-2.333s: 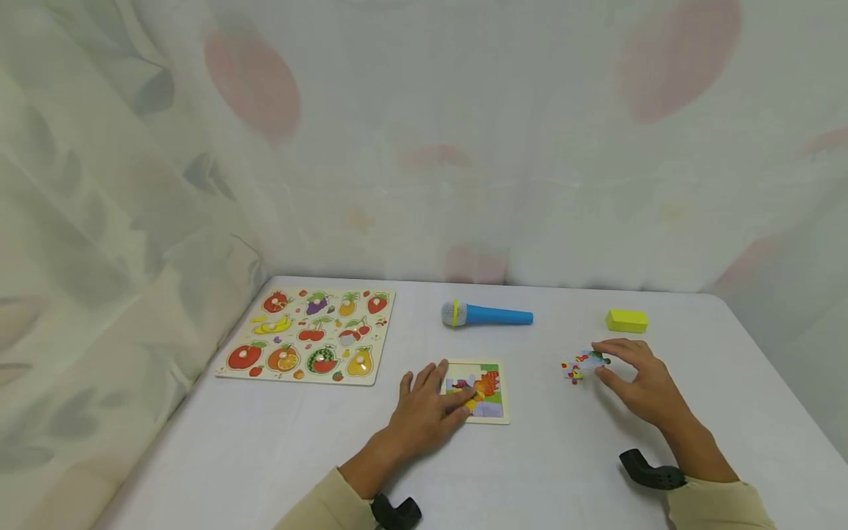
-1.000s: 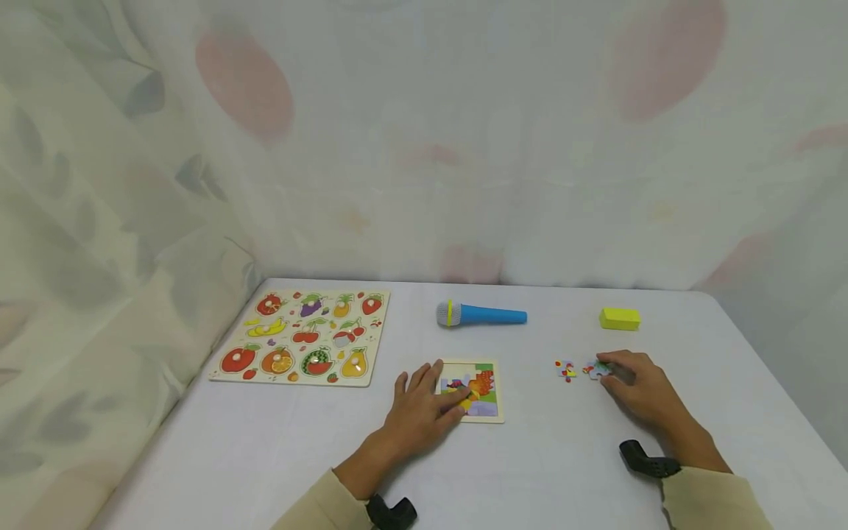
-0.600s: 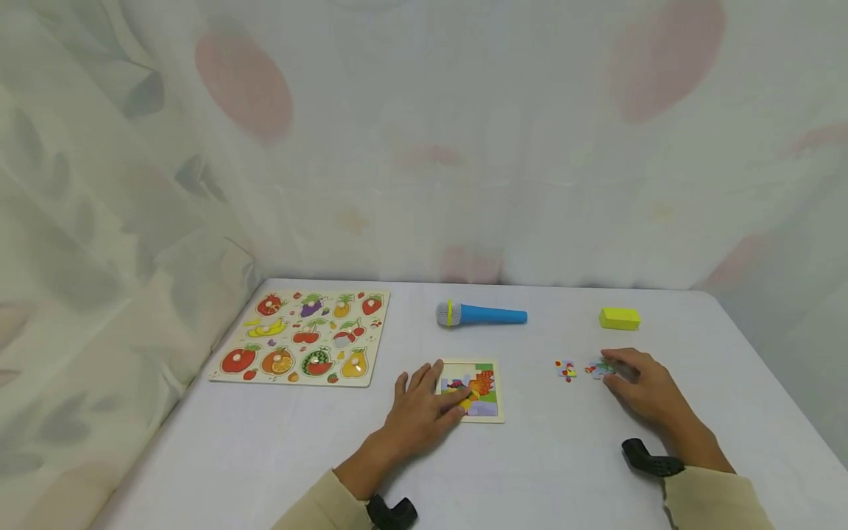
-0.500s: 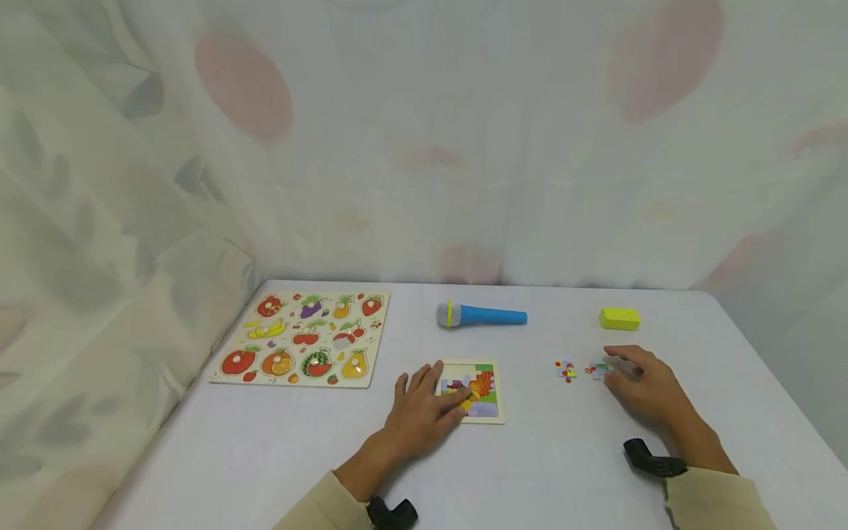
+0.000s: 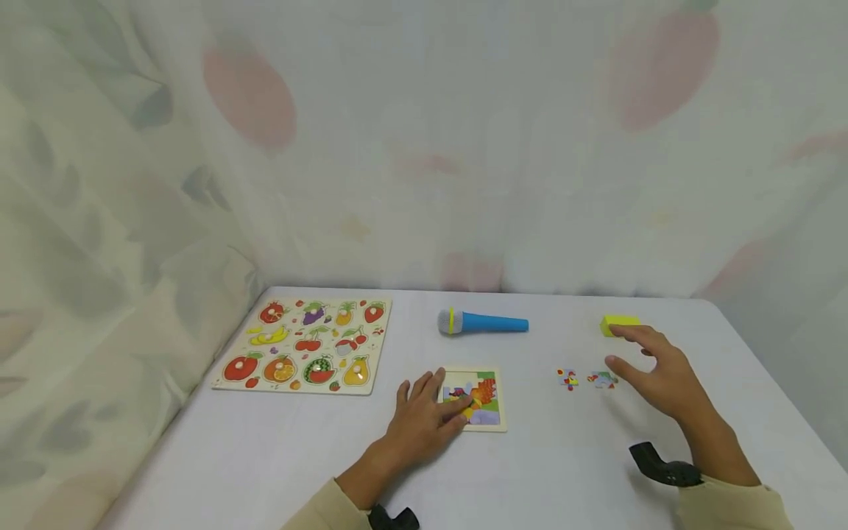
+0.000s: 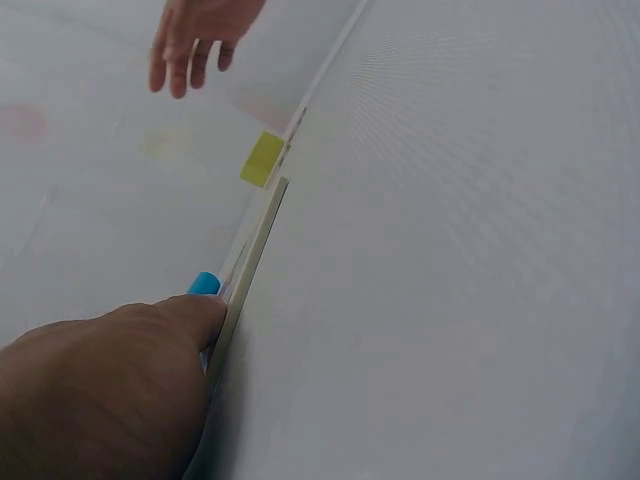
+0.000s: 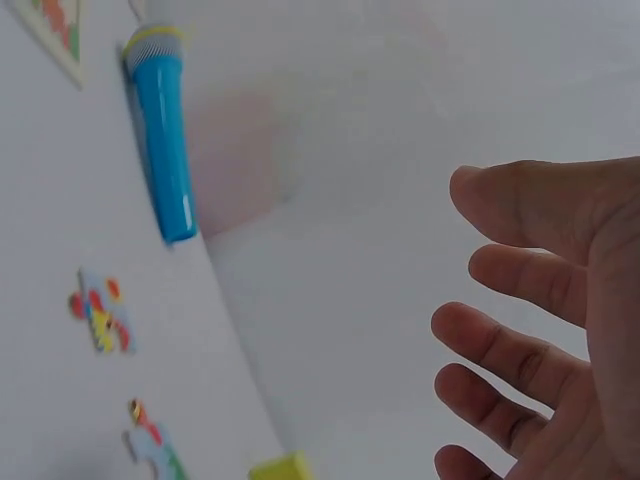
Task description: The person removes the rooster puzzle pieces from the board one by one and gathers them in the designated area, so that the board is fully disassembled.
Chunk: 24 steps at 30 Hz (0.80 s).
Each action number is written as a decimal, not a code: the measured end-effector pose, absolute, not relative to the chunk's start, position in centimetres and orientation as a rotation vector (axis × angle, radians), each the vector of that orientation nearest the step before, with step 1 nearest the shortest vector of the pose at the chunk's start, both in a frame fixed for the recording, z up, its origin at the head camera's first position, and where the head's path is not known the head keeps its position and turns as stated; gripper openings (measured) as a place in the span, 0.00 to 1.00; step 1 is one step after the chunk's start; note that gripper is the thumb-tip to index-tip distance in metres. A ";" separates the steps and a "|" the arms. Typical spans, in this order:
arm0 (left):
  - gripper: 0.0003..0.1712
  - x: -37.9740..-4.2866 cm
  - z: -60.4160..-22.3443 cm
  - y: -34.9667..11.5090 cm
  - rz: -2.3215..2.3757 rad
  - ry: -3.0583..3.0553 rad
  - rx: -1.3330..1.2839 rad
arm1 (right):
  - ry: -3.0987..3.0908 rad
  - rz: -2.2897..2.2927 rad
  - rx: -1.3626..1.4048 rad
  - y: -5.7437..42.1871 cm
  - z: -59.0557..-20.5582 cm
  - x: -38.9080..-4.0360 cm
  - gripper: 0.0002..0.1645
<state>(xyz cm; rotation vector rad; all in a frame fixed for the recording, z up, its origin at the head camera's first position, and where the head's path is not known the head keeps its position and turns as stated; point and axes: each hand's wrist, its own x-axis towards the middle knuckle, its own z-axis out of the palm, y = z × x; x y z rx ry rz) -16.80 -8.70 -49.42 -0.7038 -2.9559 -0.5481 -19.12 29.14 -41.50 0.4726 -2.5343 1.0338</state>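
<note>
R grip (image 5: 662, 372): nothing held, fingers apart, raised nr 2 loose jigsaw pcs (image 5: 567, 379) on surface (image 5: 530, 471). L grip (image 5: 424, 423): fingers extended, touching framed jigsaw (image 5: 486, 428). Beyond: toy mic (image 5: 493, 323), yellow block (image 5: 619, 321); fruit peg puzzle (image 5: 371, 352) at L.

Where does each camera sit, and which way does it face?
Head: worn on the head, facing forward and down over the table; left grip, right grip and both sleeves show.
Left wrist: on that wrist, looking low along the table; left grip near, right grip beyond.
Right wrist: on that wrist, looking past right grip at the microphone and two jigsaw pieces.
Head and right wrist share the microphone, both jigsaw pieces and the yellow block.
</note>
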 end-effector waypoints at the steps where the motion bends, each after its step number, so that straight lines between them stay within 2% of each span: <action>1: 0.23 -16.8 -49.4 -8.7 -0.549 -2.958 -0.702 | -2.517 1.037 0.484 29.0 -41.2 -19.0 0.30; 12: 0.22 -16.6 -49.1 -8.6 -0.553 -2.963 -0.701 | -2.455 1.111 0.549 26.2 -39.4 -18.7 0.31; 24: 0.22 -16.6 -49.1 -8.6 -0.541 -2.970 -0.704 | -2.432 1.186 0.624 23.1 -39.2 -18.9 0.30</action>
